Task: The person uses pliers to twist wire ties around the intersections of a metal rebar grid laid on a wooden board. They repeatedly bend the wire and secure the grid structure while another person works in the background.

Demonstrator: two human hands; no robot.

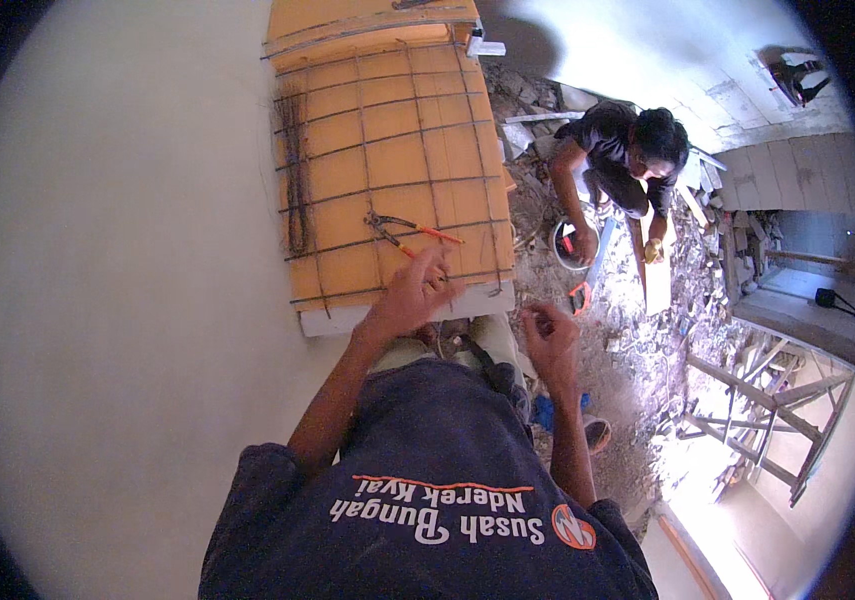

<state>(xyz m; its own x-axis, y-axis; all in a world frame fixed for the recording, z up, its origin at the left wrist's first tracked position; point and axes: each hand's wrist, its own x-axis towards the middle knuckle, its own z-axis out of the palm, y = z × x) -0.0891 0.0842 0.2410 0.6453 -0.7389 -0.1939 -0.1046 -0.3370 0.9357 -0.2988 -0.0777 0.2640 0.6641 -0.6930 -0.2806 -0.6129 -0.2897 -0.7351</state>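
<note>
A pair of pincers (387, 228) with orange-red handles rests across a grid of thin steel bars (409, 128), which lies on an orange board (387, 190). My left hand (412, 295) is over the near edge of the board, close to the handle ends. Its fingers are somewhat spread and slightly blurred, with nothing visible in them. To the right, off the board, my right hand (552, 335) is raised with its fingers curled together. Whatever they pinch, if anything, is too small to make out. A bundle of dark tie wire (294, 175) lies along the grid's left side.
A co-worker (627, 160) crouches at the right, one hand at a bucket (575, 243), the other on a wooden plank (657, 280). An orange-handled tool (580, 297) lies on rubble. A wooden trestle (767, 410) stands farther right. A pale wall (127, 300) fills the left.
</note>
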